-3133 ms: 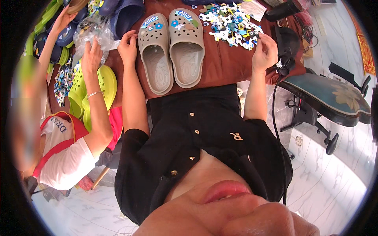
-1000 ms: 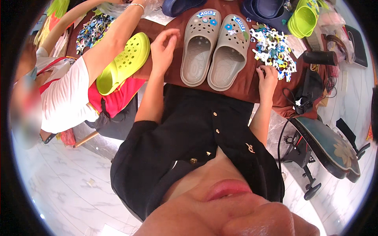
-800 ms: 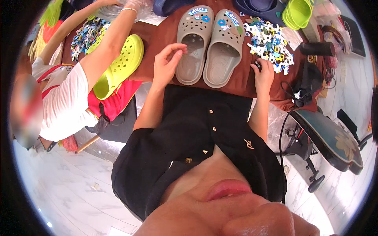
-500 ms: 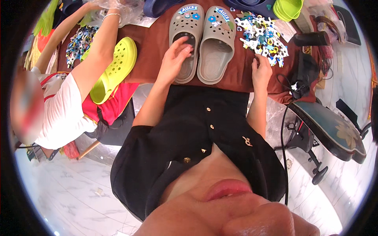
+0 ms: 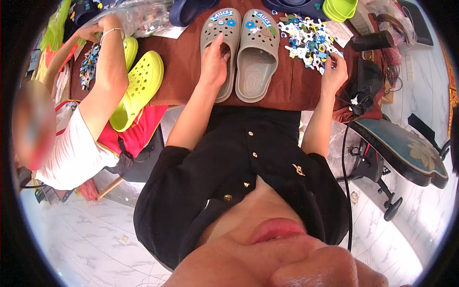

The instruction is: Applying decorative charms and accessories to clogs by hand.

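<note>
Two grey clogs lie side by side on a brown table (image 5: 186, 67), each with small colourful charms on its toe. My left hand (image 5: 213, 64) rests flat on the left grey clog (image 5: 224, 33), fingers spread over its footbed. The right grey clog (image 5: 256, 57) lies untouched beside it. My right hand (image 5: 334, 67) is at the near edge of a pile of small colourful charms (image 5: 306, 40), fingertips pinched at one of them.
To my left a person in a white top (image 5: 76, 143) handles a clear plastic bag (image 5: 138, 14); a lime green clog (image 5: 138, 91) lies by their arm. Dark blue clogs (image 5: 296, 5), a lime green clog (image 5: 339, 8) and a black cylinder (image 5: 373, 40) sit further back. A swivel chair (image 5: 406, 153) stands at right.
My left hand has moved from the table onto the left grey clog. My right hand has gone from the table edge up to the charm pile. The view has shifted.
</note>
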